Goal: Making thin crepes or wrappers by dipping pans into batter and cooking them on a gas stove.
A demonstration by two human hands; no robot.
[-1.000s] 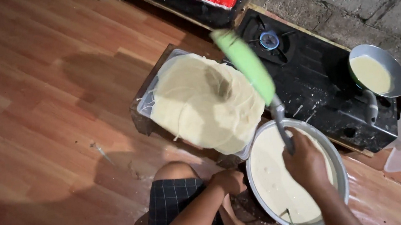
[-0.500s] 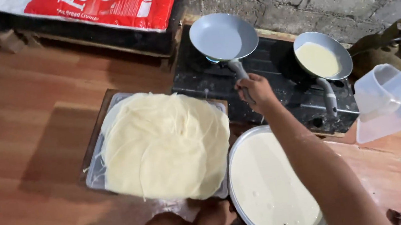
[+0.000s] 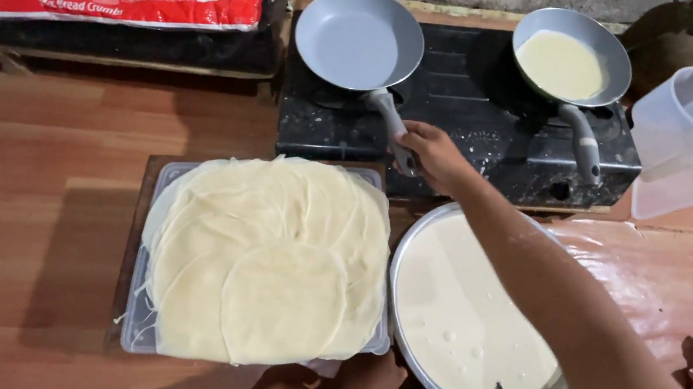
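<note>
My right hand (image 3: 433, 157) grips the grey handle of an empty grey frying pan (image 3: 359, 38) that sits on the left burner of a black two-burner stove (image 3: 476, 106). A second grey pan (image 3: 573, 64) on the right burner holds a thin round of pale batter. Below my arm stands a large metal bowl (image 3: 403, 266) filled with pale batter, with a ladle handle poking out at its near rim. My left hand (image 3: 373, 376) rests low by my knee, near the bowl's edge, fingers curled with nothing seen in them. A stack of thin pale crepes (image 3: 262, 256) lies on a clear tray.
The clear plastic tray (image 3: 139, 318) sits on a dark board on the wooden floor. A clear plastic jug (image 3: 688, 138) lies at the right. A red and white bag (image 3: 125, 2) lies behind the stove at the top. Clear plastic sheeting (image 3: 685, 269) covers the floor at right.
A second ago my right hand held a green-handled ladle over the batter bowl. It then reached to the stove and now holds the empty pan's handle; the view has tilted toward the stove.
</note>
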